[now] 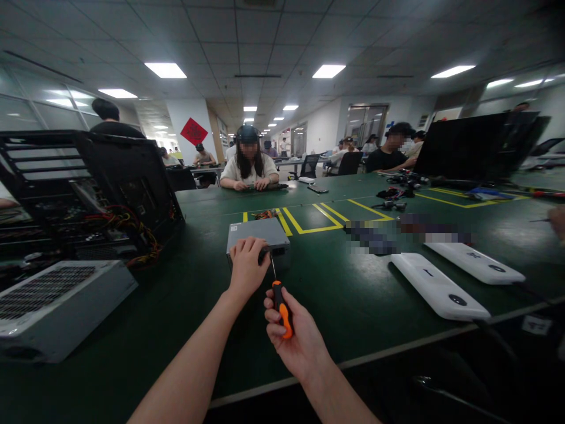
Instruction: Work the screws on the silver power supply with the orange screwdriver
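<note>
On the green surface (339, 312) sits one metal box (262, 231); left fingers (253, 246) bent at its near edge, grip unclear; right fingers (272, 316) wrapped round screwdriver (282, 306), best held straight, box steadied.

The grey metal box (260, 228) sits near the frame's centre; the orange-black screwdriver (285, 315), just below, points toward it.

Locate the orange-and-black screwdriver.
In the head view, the screwdriver is below centre, gripped in the right hand, its shaft pointing up toward the grey metal box where the left hand rests.
</note>
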{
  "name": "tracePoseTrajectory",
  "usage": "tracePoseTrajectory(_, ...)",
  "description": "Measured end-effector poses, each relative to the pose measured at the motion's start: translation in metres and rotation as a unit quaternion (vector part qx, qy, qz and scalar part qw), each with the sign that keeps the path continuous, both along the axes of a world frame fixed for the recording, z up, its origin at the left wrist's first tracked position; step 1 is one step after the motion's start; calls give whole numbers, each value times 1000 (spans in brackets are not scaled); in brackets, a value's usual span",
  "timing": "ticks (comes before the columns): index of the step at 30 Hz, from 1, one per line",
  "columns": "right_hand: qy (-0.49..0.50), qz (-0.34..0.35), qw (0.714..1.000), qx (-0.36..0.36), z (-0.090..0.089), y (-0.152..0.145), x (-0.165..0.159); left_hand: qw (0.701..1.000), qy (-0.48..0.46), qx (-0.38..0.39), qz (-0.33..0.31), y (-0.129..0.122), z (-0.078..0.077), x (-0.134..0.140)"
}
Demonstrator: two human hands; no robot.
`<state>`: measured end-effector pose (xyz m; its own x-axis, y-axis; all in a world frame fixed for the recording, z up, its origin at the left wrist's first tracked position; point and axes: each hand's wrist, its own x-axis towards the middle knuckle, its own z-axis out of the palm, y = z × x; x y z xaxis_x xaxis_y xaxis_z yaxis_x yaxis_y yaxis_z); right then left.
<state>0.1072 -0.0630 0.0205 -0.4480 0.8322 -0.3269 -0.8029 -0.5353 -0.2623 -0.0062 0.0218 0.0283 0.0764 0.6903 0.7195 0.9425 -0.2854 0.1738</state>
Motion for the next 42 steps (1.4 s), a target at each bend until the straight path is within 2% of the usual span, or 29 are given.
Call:
tracePoseTrajectory(3, 1, 10, 1000, 6, 0, 0, 0, 1000, 0, 4, -2, 1, -1, 0)
tracePoseTrajectory(9, -24, -23, 999, 3, -3, 0, -2, 1000, -1, -2, 1, 1, -1, -1)
tracePoseTrajectory(16, -18, 0, 1000, 9, -4, 1, -1, 1000, -2, -7, 1, 1, -1, 0)
tracePoseTrajectory(22, -23, -28, 999, -6, -3, 0, -2, 1000, -1, 0, -2, 0, -1, 0)
tracePoseTrajectory(29, -13, -8, 1000, -3, -1, 0, -1, 1000, -4, -6, 2, 0, 1, 1)
tracePoseTrajectory(35, -12, -33, 999, 1, -6, 1, -1, 1000, 0, -14, 6, -2, 2, 1)
tracePoseTrajectory(42, 6, -4, 1000, -2, -2, 2, 1, 1000, -1, -9, 4, 0, 0, 0)
